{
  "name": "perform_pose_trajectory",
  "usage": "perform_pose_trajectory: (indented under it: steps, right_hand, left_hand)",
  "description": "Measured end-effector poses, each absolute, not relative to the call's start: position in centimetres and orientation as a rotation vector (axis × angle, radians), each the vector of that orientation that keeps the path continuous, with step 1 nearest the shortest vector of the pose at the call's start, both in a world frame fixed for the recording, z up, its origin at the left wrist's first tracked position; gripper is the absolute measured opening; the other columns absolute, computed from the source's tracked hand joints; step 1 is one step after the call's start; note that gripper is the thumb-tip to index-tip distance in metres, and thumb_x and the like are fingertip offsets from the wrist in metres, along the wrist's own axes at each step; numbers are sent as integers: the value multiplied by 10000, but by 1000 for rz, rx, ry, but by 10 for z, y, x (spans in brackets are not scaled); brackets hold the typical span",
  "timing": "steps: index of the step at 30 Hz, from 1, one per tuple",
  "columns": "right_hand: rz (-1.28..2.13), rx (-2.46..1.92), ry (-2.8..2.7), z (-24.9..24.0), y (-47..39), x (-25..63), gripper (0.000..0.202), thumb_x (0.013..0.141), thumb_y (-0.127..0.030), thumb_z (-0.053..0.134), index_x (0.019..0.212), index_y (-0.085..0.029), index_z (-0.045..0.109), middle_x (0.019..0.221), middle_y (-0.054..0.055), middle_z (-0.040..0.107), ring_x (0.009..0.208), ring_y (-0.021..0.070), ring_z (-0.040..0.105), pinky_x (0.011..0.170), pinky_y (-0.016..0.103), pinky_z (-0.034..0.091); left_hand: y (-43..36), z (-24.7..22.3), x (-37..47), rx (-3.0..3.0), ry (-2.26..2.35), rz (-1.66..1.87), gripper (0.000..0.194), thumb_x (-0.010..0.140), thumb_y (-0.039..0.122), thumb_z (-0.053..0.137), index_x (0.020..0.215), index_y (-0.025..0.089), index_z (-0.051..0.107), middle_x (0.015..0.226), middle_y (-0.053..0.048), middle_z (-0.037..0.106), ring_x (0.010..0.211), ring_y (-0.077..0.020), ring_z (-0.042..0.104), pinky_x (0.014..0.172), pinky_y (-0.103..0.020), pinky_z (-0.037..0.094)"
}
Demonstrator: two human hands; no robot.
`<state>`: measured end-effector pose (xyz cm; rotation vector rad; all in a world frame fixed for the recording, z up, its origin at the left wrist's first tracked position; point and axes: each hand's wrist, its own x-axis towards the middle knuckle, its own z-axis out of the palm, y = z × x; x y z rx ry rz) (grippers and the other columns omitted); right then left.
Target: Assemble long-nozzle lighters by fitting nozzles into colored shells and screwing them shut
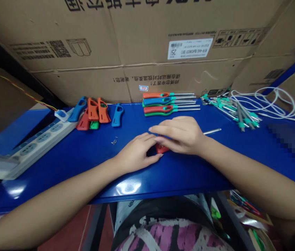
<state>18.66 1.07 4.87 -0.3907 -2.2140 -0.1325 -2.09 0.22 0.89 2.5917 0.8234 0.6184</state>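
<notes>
A red stick lighter [161, 149] lies low over the blue table, its metal tube [212, 131] sticking out to the right from under my right hand. My left hand [138, 153] holds the lighter's handle end between thumb and fingers. Bent over the same handle from above is my right hand [182, 135], its thumb and fingertips closed at the handle and hiding most of it. Whether a small part sits in those fingertips cannot be made out. Several small screws [114, 141] lie loose to the left of my left hand.
Several assembled lighters [172, 108] are stacked at the back. Colored handle shells [93, 111] stand at the back left beside a white power strip [42, 138]. Metal tubes with teal parts [237, 111] and a white cable [278, 104] lie back right. A cardboard wall [89, 78] closes the rear.
</notes>
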Motion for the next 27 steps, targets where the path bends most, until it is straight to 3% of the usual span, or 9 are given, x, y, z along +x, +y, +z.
perform_pose_trajectory:
  steps: [3, 6, 9, 12, 16, 19, 23, 25, 27]
  right_hand:
    - [251, -486, -2190, 52, 9, 182, 285, 985, -126, 477, 1208, -159, 651, 1107, 70, 755, 993, 143, 717, 828, 244, 560]
    - [487, -545, -2071, 54, 9, 179, 191, 956, -128, 552, 1094, -142, 682, 966, 33, 752, 732, 86, 687, 669, 181, 538]
    - [373, -562, -2034, 53, 11, 180, 71, 906, -183, 672, 965, -153, 699, 884, 5, 734, 527, 46, 538, 528, 178, 457]
    - [140, -513, -2092, 52, 13, 186, 87, 898, -249, 706, 885, -164, 693, 775, 1, 711, 585, 79, 581, 583, 199, 480]
    - [163, -446, -2205, 55, 11, 188, 238, 993, -203, 532, 1180, -154, 670, 1085, 80, 757, 894, 140, 705, 797, 251, 549]
    - [540, -517, -2152, 57, 10, 184, 330, 1030, -179, 424, 1300, -150, 613, 1115, 69, 750, 751, 88, 691, 684, 211, 552]
    - [431, -588, -2048, 56, 14, 185, 165, 922, -263, 676, 1018, -143, 734, 868, 16, 756, 548, 60, 588, 529, 185, 473]
    - [214, -579, -2040, 55, 16, 188, 146, 864, -289, 750, 920, -153, 745, 818, 11, 754, 545, 68, 582, 549, 198, 475]
    - [108, -528, -2093, 55, 16, 190, 155, 878, -286, 735, 967, -161, 752, 850, 28, 770, 661, 105, 663, 659, 215, 524]
  left_hand:
    - [2, 10, -20, 2585, 818, 607, 227, 898, 301, 669, 1078, 174, 616, 1093, -90, 680, 1053, -260, 635, 956, -423, 517]
    - [2, 12, -21, 2596, 804, 603, 209, 901, 294, 671, 1068, 181, 615, 1089, -73, 685, 1053, -249, 636, 971, -419, 503]
    - [1, 12, -21, 2602, 811, 586, 218, 900, 293, 671, 1076, 178, 614, 1074, -72, 690, 1037, -253, 639, 949, -420, 510]
    - [1, 11, -21, 2616, 832, 585, 253, 901, 310, 669, 1108, 174, 615, 1095, -87, 689, 1027, -266, 639, 918, -426, 522]
    - [2, 11, -20, 2611, 828, 587, 242, 905, 308, 666, 1099, 174, 617, 1082, -88, 678, 1026, -260, 632, 932, -423, 517]
    - [2, 13, -20, 2603, 821, 571, 211, 907, 297, 662, 1074, 177, 618, 1057, -79, 676, 1017, -251, 629, 934, -417, 514]
    - [2, 13, -21, 2596, 794, 597, 202, 897, 271, 676, 1069, 189, 608, 1082, -57, 686, 1048, -239, 631, 954, -408, 500]
    - [1, 13, -21, 2594, 804, 595, 211, 892, 274, 681, 1071, 189, 608, 1091, -58, 686, 1052, -244, 632, 940, -408, 506]
    - [1, 12, -21, 2592, 808, 593, 213, 895, 280, 676, 1074, 184, 612, 1100, -67, 686, 1051, -249, 632, 936, -410, 510]
